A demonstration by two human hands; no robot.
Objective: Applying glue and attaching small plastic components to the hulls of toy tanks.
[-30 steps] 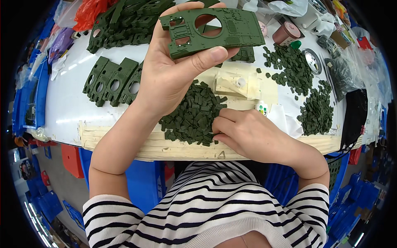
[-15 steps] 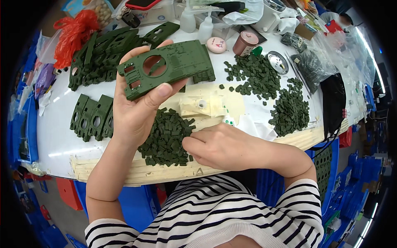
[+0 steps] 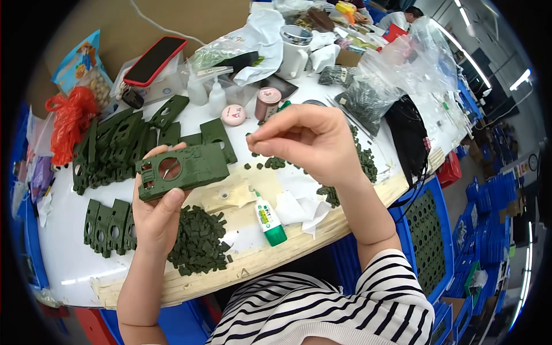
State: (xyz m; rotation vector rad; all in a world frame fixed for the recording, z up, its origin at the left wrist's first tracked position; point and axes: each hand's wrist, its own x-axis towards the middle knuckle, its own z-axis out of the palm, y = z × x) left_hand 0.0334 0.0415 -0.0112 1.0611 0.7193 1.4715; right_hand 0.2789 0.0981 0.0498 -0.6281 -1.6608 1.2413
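Observation:
My left hand (image 3: 156, 218) holds up a dark green plastic toy tank hull (image 3: 198, 167) with a large round hole, thumb at its near edge. My right hand (image 3: 319, 141) is raised to the right of the hull, apart from it. Its thumb and index finger pinch a tiny dark green piece (image 3: 249, 135), barely visible at the tips. Below the hull lies a pile of small flat green pieces (image 3: 198, 241). A white glue bottle (image 3: 267, 215) with a green cap lies beside the pile, near a taped yellowish patch (image 3: 236, 195) and a crumpled white tissue (image 3: 302, 210).
More green hulls (image 3: 121, 138) are stacked at the left, with a short row of hulls (image 3: 106, 227) nearer me. Behind stand squeeze bottles (image 3: 217, 99), a pink tin (image 3: 268, 104) and a red-cased phone (image 3: 155, 60). Loose green pieces (image 3: 365, 161) lie partly behind my right arm.
My right hand has risen from the pile of small pieces, up and to the right. The view has shifted, and the glue bottle now shows fully. My left hand still holds the hull.

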